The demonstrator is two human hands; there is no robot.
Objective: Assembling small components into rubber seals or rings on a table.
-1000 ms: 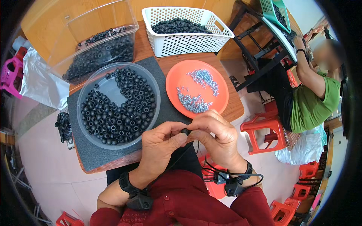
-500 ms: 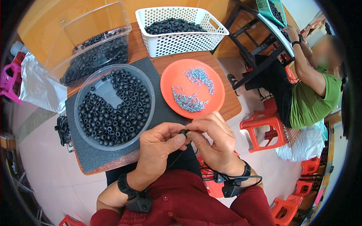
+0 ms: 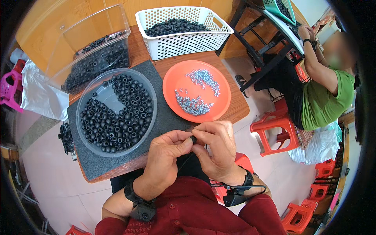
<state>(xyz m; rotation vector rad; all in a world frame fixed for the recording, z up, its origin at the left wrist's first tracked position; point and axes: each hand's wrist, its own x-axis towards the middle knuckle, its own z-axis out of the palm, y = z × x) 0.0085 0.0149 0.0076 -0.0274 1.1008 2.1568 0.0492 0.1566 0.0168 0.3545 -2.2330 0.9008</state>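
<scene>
Close together in front of the table edge, my left hand (image 3: 168,152) and my right hand (image 3: 215,147) pinch a small round black plastic piece (image 3: 193,138) between thumbs and fingers. Fingertips cover most of it. Ahead and to the left, a clear round tub (image 3: 156,92) holds many hollow black round pieces (image 3: 121,129) that look alike. Just beyond my right hand lies an orange plate (image 3: 172,84) bearing two heaps of tiny shiny metal parts (image 3: 194,105). Both of my wrists wear black strapped devices.
A grey mat (image 3: 158,117) lies under the tub on the wooden table (image 3: 238,106). Behind stand a clear bin (image 3: 92,29) and a white perforated basket (image 3: 188,43), both with black pieces. At right, a person in green (image 3: 327,98) works near red stools (image 3: 274,129).
My right fingers have shifted around the black piece, with the index fingertip now over it. The view has moved slightly, so the table things appear a little to the left.
</scene>
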